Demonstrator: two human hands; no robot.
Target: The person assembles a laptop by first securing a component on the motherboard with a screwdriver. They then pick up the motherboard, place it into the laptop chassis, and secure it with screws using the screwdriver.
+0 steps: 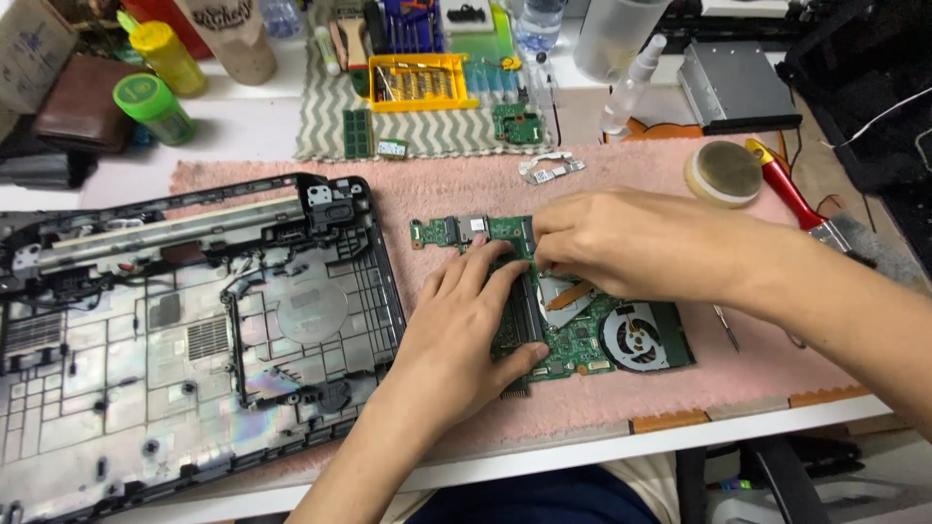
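A green laptop motherboard (582,340) with a round black fan (633,337) and copper heat pipe lies on a pink towel (621,184). My left hand (464,325) rests flat on the board's left part, fingers spread over the memory slot area, thumb at the near edge. My right hand (621,243) reaches in from the right, its fingertips pinched together on the board's upper middle; what they pinch is hidden.
An empty black laptop bottom case (184,330) lies at the left. Behind are a yellow screwdriver bit case (419,82), a memory stick (357,133), small circuit boards, bottles, a tape roll (724,173), a red-handled brush (796,199) and an optical drive (736,87).
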